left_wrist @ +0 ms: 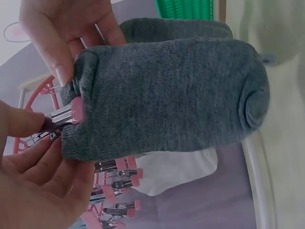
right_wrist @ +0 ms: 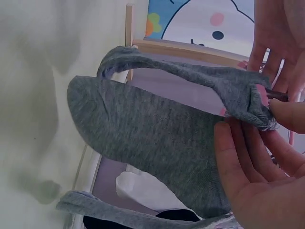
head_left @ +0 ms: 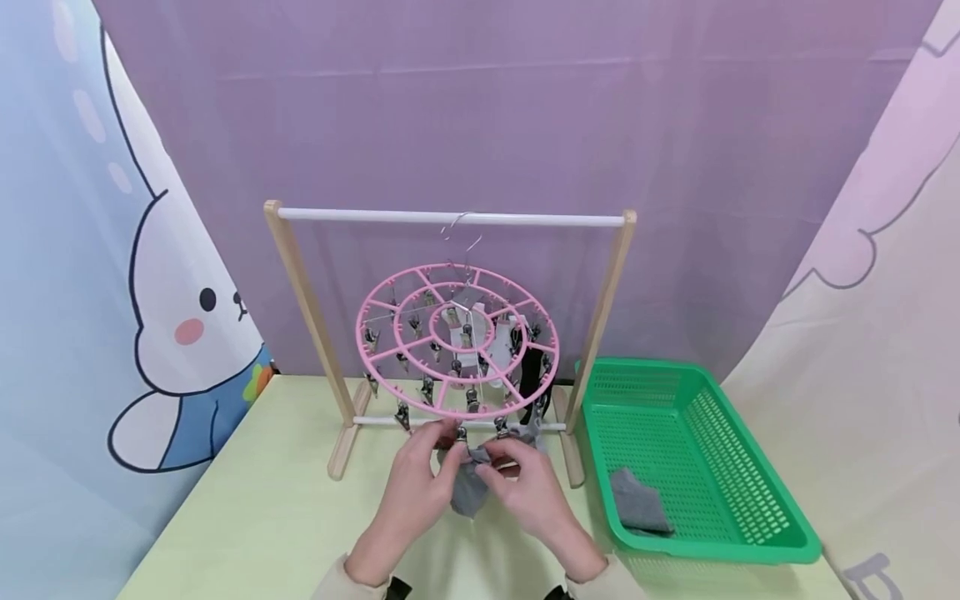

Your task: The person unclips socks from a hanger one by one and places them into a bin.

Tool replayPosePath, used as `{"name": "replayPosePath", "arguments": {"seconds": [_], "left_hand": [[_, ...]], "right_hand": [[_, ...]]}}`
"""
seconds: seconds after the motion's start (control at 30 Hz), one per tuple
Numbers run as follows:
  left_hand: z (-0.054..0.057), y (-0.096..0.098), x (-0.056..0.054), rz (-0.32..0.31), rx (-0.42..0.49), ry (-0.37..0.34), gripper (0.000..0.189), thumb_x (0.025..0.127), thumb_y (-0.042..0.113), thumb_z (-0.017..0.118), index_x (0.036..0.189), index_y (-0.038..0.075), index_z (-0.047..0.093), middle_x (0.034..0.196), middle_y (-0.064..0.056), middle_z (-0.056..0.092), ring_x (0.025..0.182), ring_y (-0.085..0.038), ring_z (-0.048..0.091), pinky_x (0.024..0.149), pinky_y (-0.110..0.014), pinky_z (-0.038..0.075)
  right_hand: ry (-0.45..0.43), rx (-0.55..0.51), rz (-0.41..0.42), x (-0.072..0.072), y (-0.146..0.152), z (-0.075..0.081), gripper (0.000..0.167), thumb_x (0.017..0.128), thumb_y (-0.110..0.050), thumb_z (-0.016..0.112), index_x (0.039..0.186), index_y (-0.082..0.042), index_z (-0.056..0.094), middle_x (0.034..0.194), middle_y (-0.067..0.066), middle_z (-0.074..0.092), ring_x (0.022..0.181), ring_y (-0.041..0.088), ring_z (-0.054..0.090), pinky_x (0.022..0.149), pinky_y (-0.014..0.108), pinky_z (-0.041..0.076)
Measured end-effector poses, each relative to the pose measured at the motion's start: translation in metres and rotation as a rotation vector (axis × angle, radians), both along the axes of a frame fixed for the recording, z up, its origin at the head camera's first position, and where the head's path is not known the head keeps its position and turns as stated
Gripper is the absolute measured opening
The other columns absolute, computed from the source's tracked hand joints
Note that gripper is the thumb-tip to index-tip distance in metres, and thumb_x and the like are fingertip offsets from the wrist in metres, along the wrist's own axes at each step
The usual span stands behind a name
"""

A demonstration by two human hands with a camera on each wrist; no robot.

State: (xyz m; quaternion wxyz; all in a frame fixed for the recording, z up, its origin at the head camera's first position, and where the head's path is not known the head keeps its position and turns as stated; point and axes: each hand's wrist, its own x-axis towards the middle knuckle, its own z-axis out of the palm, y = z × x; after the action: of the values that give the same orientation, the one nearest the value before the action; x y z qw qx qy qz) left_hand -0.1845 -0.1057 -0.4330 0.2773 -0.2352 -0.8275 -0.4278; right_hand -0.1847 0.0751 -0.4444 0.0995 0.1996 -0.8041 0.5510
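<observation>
A grey sock [head_left: 469,493] hangs at the front edge of a pink round clip hanger [head_left: 363,354]. My left hand [head_left: 417,482] pinches the handles of a metal clip [left_wrist: 64,114] with pink tips, which sit over the sock's cuff. On the cuff's other side, my right hand [head_left: 531,492] holds the fabric between thumb and fingers. The sock's toe points down, away from both hands. A second grey sock [right_wrist: 152,131] hangs close by in the right wrist view.
White socks [right_wrist: 147,188] and a black sock [head_left: 531,373] hang on the hanger's right side, among several bare clips. The hanger hooks over a white rail [head_left: 360,215] on a wooden stand. To the right, a green basket [head_left: 693,548] holds grey fabric [head_left: 639,502].
</observation>
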Motion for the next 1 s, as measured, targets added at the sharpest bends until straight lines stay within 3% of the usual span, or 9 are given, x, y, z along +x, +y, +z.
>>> {"name": "replayPosePath", "arguments": {"seconds": [0.1,0.3,0.43,0.67,1.0], "left_hand": [[0.004,-0.001,0.000,-0.033,0.040,-0.047,0.033,0.092,0.004,0.073,0.124,0.001,0.066,0.103,-0.004,0.069,0.089,-0.014,0.066,0.080,-0.035,0.057],[0.014,-0.003,0.000,-0.076,0.136,-0.265,0.025,0.092,0.015,0.076,0.115,0.007,0.071,0.094,0.003,0.067,0.085,-0.013,0.064,0.079,-0.030,0.056],[0.017,-0.003,-0.001,-0.083,0.150,-0.345,0.024,0.093,0.020,0.076,0.112,0.006,0.072,0.092,0.002,0.067,0.085,-0.014,0.064,0.078,-0.029,0.055],[0.018,0.000,-0.002,-0.115,0.154,-0.359,0.014,0.093,0.017,0.075,0.101,0.009,0.069,0.089,0.004,0.065,0.083,-0.013,0.063,0.077,-0.028,0.054],[0.015,0.003,-0.003,-0.127,0.165,-0.289,0.010,0.093,0.013,0.075,0.090,0.015,0.066,0.086,0.009,0.063,0.083,-0.013,0.062,0.080,-0.030,0.053]], "right_hand": [[-0.024,0.000,0.016,0.000,-0.001,0.000,0.019,0.093,-0.010,0.074,0.111,-0.002,0.073,0.098,0.007,0.072,0.088,0.021,0.069,0.075,0.028,0.059],[-0.064,-0.010,0.041,0.001,-0.001,0.003,0.016,0.094,-0.013,0.074,0.108,-0.006,0.074,0.095,0.002,0.072,0.085,0.016,0.069,0.074,0.026,0.058],[-0.061,-0.010,0.034,0.002,-0.001,0.005,0.013,0.093,-0.012,0.074,0.104,-0.006,0.075,0.092,0.003,0.072,0.083,0.013,0.068,0.074,0.026,0.058],[-0.040,-0.013,0.029,0.003,0.001,0.006,0.008,0.092,-0.007,0.073,0.100,-0.005,0.075,0.089,0.004,0.072,0.079,0.010,0.067,0.071,0.025,0.057],[-0.043,0.022,0.019,0.006,0.003,0.005,0.007,0.092,-0.007,0.073,0.099,-0.006,0.074,0.088,0.000,0.070,0.078,0.010,0.065,0.070,0.025,0.057]]}}
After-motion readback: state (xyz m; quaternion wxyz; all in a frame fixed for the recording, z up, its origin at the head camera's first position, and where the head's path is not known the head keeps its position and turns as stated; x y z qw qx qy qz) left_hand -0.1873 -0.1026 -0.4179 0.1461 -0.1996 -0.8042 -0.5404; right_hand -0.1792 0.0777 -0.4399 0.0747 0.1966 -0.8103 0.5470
